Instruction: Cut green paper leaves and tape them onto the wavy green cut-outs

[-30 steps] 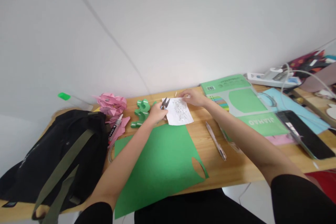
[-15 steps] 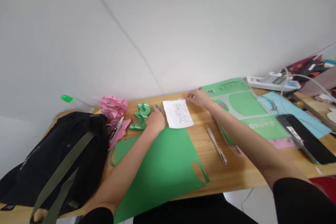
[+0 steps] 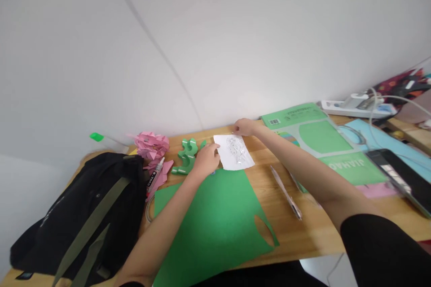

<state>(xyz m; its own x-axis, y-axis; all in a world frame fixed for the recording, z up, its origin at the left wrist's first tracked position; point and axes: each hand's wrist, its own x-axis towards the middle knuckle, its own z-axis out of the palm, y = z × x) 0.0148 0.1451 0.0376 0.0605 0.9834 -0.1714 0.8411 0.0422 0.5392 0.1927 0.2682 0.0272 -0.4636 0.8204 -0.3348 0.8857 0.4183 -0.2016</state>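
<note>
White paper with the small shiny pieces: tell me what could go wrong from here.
The small shiny pieces seem loose on the white paper; with the left hand and right hand both at its edges, a knock might scatter them.
The green sheet lies right by the paper's near edge, under the left forearm, so a sweep of the arm could shift both.

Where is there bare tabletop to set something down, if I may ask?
The table is bare between the green sheet and pen, and between pen and front edge. Crowded: around the left hand, beside white paper and green pieces; farther left, with bag, tube and pink paper.
</note>
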